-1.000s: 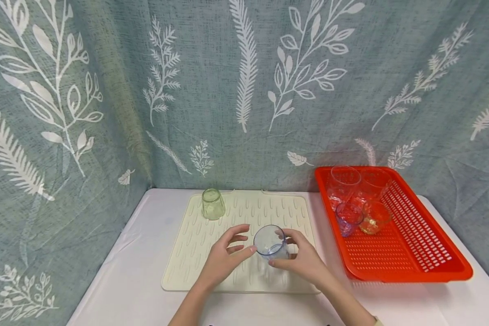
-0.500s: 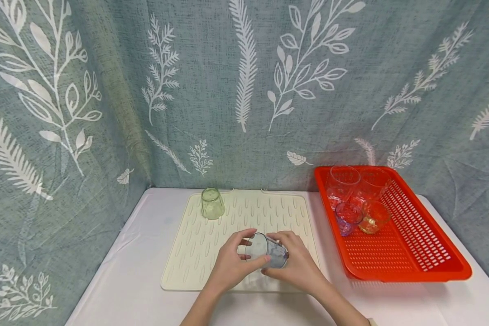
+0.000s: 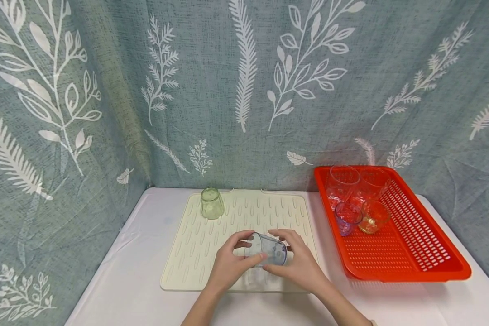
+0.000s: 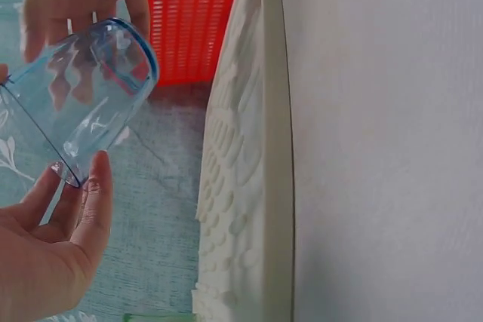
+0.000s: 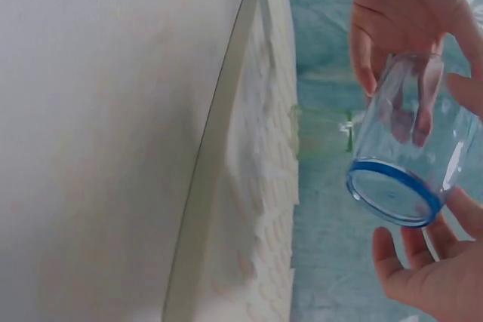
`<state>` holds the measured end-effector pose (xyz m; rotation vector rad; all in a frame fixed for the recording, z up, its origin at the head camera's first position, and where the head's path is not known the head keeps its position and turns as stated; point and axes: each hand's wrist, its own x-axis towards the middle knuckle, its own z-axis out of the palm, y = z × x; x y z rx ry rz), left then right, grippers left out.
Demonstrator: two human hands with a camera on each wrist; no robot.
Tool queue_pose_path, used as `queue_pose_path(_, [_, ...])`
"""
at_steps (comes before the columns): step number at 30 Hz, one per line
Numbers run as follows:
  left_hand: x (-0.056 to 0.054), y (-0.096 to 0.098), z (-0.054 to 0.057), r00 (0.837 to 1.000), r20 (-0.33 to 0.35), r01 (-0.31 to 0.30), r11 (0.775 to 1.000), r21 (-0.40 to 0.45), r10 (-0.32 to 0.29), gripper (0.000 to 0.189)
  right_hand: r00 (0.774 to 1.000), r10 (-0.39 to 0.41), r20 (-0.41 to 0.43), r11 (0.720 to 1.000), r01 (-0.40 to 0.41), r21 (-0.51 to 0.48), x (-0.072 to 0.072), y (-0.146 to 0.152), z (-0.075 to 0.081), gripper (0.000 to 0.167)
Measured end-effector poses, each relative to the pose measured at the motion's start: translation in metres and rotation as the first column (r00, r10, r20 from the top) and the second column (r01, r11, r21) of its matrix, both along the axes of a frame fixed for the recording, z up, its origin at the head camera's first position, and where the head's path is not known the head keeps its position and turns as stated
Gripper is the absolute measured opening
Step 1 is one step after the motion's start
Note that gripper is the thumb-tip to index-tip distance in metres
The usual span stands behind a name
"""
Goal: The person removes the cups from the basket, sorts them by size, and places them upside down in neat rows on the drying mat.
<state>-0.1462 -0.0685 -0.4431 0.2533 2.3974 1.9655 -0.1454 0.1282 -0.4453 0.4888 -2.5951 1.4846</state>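
Both hands hold a clear bluish drinking glass (image 3: 270, 251) on its side over the front of a cream drying mat (image 3: 199, 267). Its open mouth points left and its thick blue base (image 5: 396, 190) points right. My left hand (image 3: 230, 262) grips the rim end, thumb on the near side and fingers on the far side. My right hand (image 3: 299, 262) curls round the base end, its fingertips by the base edge in the right wrist view. A green glass (image 3: 213, 204) stands upside down at the mat's back left corner.
A red plastic basket (image 3: 407, 275) stands to the right of the mat. Inside are two tall clear glasses (image 3: 343, 183), a purple-tinted glass (image 3: 347, 222) and a yellow-tinted glass (image 3: 374, 219). A patterned teal curtain (image 3: 220, 90) hangs behind the white table (image 3: 126, 271).
The glass has tipped from nearly upright onto its side, mouth swinging left. My left hand has moved right and taken hold of the rim end; my right hand has kept its hold.
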Motion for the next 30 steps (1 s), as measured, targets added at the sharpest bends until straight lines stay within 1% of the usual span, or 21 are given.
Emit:
queue_pose_path(2, [-0.001, -0.001, -0.001, 0.999, 0.035, -0.005, 0.999, 0.05, 0.004, 0.058, 0.998, 0.004, 0.062, 0.995, 0.002, -0.101, -0.002, 0.001, 0.0, 0.07])
queue_pose_path(3, [-0.001, -0.001, -0.001, 0.999, 0.05, -0.007, 0.997, 0.079, 0.003, 0.058, 0.995, 0.007, 0.103, 0.987, 0.009, -0.158, -0.002, 0.001, -0.001, 0.069])
queue_pose_path(5, [-0.002, -0.001, -0.002, 0.996, 0.085, -0.016, 0.991, 0.132, 0.005, 0.057, 0.982, 0.017, 0.189, 0.964, 0.035, -0.264, -0.004, 0.001, -0.001, 0.066])
queue_pose_path(7, [-0.002, -0.002, -0.003, 0.994, 0.111, -0.024, 0.981, 0.192, 0.003, 0.056, 0.962, 0.025, 0.272, 0.937, 0.072, -0.342, -0.005, 0.0, -0.002, 0.064])
queue_pose_path(9, [-0.001, -0.002, -0.004, 0.991, 0.131, -0.035, 0.967, 0.251, 0.002, 0.055, 0.937, 0.055, 0.344, 0.904, 0.1, -0.416, -0.006, -0.001, -0.003, 0.064])
queue_pose_path(11, [-0.001, -0.003, -0.004, 0.99, 0.144, -0.045, 0.952, 0.301, 0.001, 0.055, 0.909, 0.104, 0.403, 0.868, 0.116, -0.484, -0.007, -0.002, -0.004, 0.064])
queue_pose_path(13, [0.0, -0.003, -0.005, 0.989, 0.147, -0.054, 0.941, 0.335, 0.004, 0.055, 0.877, 0.165, 0.452, 0.82, 0.133, -0.557, -0.007, -0.004, -0.004, 0.065])
queue_pose_path(16, [0.001, -0.003, -0.004, 0.99, 0.142, -0.054, 0.93, 0.365, 0.002, 0.058, 0.837, 0.255, 0.484, 0.744, 0.15, -0.651, -0.006, -0.005, -0.006, 0.066])
queue_pose_path(17, [0.001, -0.003, -0.004, 0.99, 0.143, -0.053, 0.926, 0.373, -0.001, 0.059, 0.828, 0.274, 0.489, 0.723, 0.158, -0.673, -0.006, -0.005, -0.006, 0.066])
queue_pose_path(19, [0.002, -0.003, -0.004, 0.989, 0.148, -0.052, 0.921, 0.385, -0.006, 0.06, 0.817, 0.303, 0.491, 0.687, 0.169, -0.706, -0.005, -0.006, -0.006, 0.066])
queue_pose_path(22, [0.002, -0.003, -0.003, 0.986, 0.164, -0.056, 0.916, 0.398, -0.011, 0.06, 0.802, 0.322, 0.503, 0.661, 0.19, -0.726, -0.005, -0.007, -0.006, 0.067])
queue_pose_path(26, [0.002, -0.003, -0.003, 0.984, 0.179, -0.062, 0.912, 0.404, -0.012, 0.06, 0.783, 0.327, 0.529, 0.658, 0.213, -0.723, -0.005, -0.009, -0.007, 0.065])
queue_pose_path(30, [0.002, -0.004, -0.004, 0.983, 0.182, -0.056, 0.913, 0.405, -0.02, 0.062, 0.775, 0.334, 0.537, 0.654, 0.22, -0.724, -0.005, -0.01, -0.007, 0.065])
